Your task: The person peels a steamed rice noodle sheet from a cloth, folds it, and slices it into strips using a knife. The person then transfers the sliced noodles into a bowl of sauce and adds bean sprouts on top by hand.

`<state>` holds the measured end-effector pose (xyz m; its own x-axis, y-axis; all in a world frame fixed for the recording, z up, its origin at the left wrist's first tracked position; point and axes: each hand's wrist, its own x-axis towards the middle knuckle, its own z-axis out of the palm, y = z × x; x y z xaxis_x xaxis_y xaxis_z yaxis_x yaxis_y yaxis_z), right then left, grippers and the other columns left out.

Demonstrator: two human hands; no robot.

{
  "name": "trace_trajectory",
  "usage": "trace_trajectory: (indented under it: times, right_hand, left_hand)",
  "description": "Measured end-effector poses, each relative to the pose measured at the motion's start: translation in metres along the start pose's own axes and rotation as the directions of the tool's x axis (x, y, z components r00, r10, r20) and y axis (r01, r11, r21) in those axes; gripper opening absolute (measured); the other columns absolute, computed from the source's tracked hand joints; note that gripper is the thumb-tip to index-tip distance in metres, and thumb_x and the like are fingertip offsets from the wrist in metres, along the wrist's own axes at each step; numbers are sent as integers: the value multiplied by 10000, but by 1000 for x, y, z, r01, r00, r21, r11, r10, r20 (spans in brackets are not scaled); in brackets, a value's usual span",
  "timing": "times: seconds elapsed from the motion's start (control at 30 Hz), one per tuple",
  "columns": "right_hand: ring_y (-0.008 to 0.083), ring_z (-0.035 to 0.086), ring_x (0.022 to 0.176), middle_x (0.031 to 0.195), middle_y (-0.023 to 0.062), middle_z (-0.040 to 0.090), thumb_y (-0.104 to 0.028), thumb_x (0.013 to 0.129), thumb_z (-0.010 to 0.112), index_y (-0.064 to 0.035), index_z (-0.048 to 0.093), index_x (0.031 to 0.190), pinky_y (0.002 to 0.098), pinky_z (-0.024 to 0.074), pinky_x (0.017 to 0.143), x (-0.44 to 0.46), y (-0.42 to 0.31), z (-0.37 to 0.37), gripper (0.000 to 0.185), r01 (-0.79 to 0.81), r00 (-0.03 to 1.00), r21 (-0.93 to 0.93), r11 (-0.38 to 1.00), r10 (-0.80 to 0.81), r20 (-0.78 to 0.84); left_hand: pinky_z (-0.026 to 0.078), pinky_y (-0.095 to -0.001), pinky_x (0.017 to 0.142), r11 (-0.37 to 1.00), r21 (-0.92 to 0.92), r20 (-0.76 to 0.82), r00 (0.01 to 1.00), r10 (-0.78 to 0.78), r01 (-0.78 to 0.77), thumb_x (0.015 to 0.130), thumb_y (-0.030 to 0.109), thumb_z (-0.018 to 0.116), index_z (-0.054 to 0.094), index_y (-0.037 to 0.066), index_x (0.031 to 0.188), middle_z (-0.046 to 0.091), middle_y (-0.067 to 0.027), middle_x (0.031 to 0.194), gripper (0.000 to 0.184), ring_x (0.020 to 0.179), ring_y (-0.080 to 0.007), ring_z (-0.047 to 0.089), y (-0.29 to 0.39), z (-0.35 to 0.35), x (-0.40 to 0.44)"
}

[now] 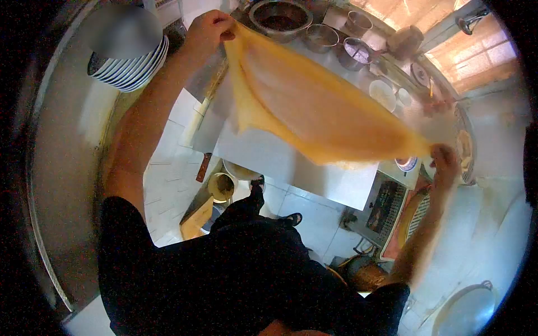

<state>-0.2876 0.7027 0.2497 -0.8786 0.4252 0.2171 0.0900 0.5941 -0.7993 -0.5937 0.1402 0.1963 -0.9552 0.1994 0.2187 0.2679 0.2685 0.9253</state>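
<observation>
A thin, yellowish, translucent sheet (pixel 319 101) is stretched in the air above the white work surface (pixel 252 148). Its upper left corner is pinched in my left hand (pixel 212 27), with the fingers closed on it. My right hand (pixel 444 159) grips the opposite corner at the right, lower in the view. Between my hands the sheet sags, and its lower edge hangs near the front part of the surface. What the sheet is made of cannot be told.
Metal pots (pixel 280 19) and bowls (pixel 321 38) line the back. Stacked striped plates (pixel 134 70) stand at upper left. A knife handle (pixel 204 167) juts out by the surface's left edge. Below are a bucket (pixel 222 187) and a perforated crate (pixel 386 207).
</observation>
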Motion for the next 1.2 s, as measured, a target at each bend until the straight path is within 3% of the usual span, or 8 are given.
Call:
trace_trajectory:
  times: [0.43, 0.57, 0.63, 0.8, 0.87, 0.9, 1.0, 1.2]
  right_hand:
    - [94, 543, 827, 970, 8, 650, -230, 1001, 663, -38, 694, 1032, 244, 422, 722, 78, -28, 41, 197, 56, 998, 72, 996, -54, -24]
    - [123, 553, 833, 971, 28, 648, -156, 1002, 635, -39, 675, 1021, 272, 428, 742, 8, 18, 45, 125, 81, 996, 221, 972, -85, 9]
    - [175, 632, 924, 1018, 56, 689, -93, 987, 652, -32, 689, 1069, 310, 502, 835, -48, 40, 53, 109, -5, 992, 257, 966, -28, 125]
    - [180, 649, 894, 1091, 59, 721, -147, 978, 603, -36, 695, 1119, 320, 532, 795, -171, 176, 115, 202, -522, 828, 365, 771, 354, 435]
    - [253, 698, 837, 1085, 101, 735, -84, 952, 612, -106, 698, 1164, 355, 570, 743, -218, 232, 140, 230, -288, 859, 64, 955, 228, 458]
    - [302, 715, 848, 1087, 131, 735, -67, 943, 617, -111, 692, 1155, 374, 578, 749, -221, 228, 145, 229, 321, 865, -401, 858, -93, 493]
    - [382, 707, 931, 1082, 182, 717, -98, 957, 608, -66, 675, 1116, 439, 577, 784, -202, 215, 142, 175, -54, 932, -416, 908, 196, 305]
    - [394, 670, 1048, 1120, 189, 705, -98, 954, 593, -49, 695, 1113, 444, 545, 900, -70, 187, 225, 195, 193, 887, -338, 921, -16, 461]
  left_hand:
    - [558, -422, 847, 971, -238, -150, 988, -30, -7, 1034, 180, 588, 660, -25, 1080, 687, -196, 1034, 223, 934, -282, 678, 4, -24, 39]
    - [573, -338, 866, 409, 801, 147, 807, 572, -437, 973, 153, 663, 711, 17, 1070, 731, -66, 951, 173, 880, -179, 707, -25, -44, -31]
    - [552, -311, 823, 981, 188, -186, 982, -15, 50, 974, 147, 637, 708, 24, 1017, 734, -60, 967, 148, 892, -165, 689, -59, -29, -72]
    - [533, -369, 807, 852, 364, 49, 905, -422, 377, 957, 173, 621, 685, 41, 962, 725, -106, 960, 147, 891, -226, 681, -186, 9, -212]
    - [533, -443, 848, 734, 676, 422, 854, -305, -72, 944, 152, 606, 692, 41, 966, 711, -172, 1015, 143, 980, -351, 665, -218, 15, -247]
    - [533, -443, 848, 731, 678, 427, 850, -307, -77, 944, 152, 606, 692, 41, 966, 711, -172, 1015, 143, 980, -351, 665, -214, 16, -251]
    - [517, -505, 885, 682, 732, 297, 902, -312, -5, 920, 99, 578, 693, 35, 989, 685, -207, 1047, 148, 1051, -419, 621, -203, 10, -240]
    - [519, -538, 909, 585, 806, 362, 854, -375, -85, 950, 122, 519, 666, 30, 1105, 689, -212, 1109, 233, 1079, -430, 634, -194, 80, -116]
